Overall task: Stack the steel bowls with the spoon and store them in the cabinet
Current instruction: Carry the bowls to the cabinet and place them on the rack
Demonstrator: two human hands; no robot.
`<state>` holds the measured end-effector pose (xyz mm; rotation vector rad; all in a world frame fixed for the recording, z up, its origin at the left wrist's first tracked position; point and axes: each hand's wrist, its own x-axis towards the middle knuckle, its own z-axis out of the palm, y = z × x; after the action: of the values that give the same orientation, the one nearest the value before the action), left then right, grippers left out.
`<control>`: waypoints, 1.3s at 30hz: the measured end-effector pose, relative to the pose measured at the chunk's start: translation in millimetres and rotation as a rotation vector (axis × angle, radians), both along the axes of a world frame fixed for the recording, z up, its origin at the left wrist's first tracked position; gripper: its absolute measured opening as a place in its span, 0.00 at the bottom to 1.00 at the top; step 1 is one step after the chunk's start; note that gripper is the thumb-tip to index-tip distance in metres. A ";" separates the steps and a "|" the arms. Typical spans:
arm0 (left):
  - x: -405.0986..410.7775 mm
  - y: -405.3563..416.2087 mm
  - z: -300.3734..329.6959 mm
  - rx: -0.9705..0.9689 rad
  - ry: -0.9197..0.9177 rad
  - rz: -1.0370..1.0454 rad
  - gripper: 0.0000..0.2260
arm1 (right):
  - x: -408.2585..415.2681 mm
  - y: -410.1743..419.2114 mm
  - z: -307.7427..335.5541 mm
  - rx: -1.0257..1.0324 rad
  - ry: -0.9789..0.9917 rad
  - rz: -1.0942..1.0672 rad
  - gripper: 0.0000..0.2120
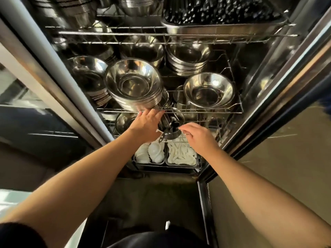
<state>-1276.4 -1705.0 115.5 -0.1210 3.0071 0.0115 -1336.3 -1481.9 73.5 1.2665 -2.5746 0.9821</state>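
Left hand [146, 122] props the tilted stack of steel bowls [134, 85] at the wire shelf's [206, 110] front edge, fingers spread beneath; right hand [197, 135], fingers loosely curled, empty, nears the utensil cup [170, 129]; spoon not distinguishable.

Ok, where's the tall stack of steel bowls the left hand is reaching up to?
In the head view, the stack of steel bowls sits left of centre at the front of the middle wire shelf, tilted forward, with the left hand at its base.
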 end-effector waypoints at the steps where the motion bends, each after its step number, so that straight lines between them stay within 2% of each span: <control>1: 0.3 1.6 -1.3 0.010 0.010 0.007 0.40 | -7.4 -2.2 -7.6 0.041 -0.012 0.006 0.13; 6: 2.0 8.0 -3.4 -0.005 0.025 0.036 0.42 | -32.7 -16.3 -38.3 0.254 -0.138 0.019 0.16; 13: 0.9 8.3 -6.1 0.002 0.008 0.024 0.42 | -49.8 -41.1 -70.2 0.524 -0.153 0.064 0.21; 16: 0.4 6.8 -6.9 0.016 0.004 0.040 0.42 | -54.1 -49.5 -81.6 0.525 -0.171 0.060 0.22; 22: -1.5 5.1 -8.2 0.005 -0.009 0.045 0.43 | -66.1 -66.4 -84.4 0.594 -0.160 0.033 0.15; 32: 0.4 6.6 0.3 0.075 -0.008 0.064 0.41 | -56.3 -56.4 -54.2 0.679 -0.231 0.025 0.19; 35: -0.2 8.0 3.9 0.110 -0.006 0.097 0.39 | -45.4 -40.8 -30.2 0.647 -0.173 0.028 0.17; 39: -4.6 14.1 11.5 0.101 -0.029 0.117 0.36 | -34.2 -9.9 8.2 0.507 -0.086 0.002 0.14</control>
<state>-1281.0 -1690.8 127.0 -0.2833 2.9587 0.1710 -1370.5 -1491.8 81.7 1.3463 -3.0075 0.3934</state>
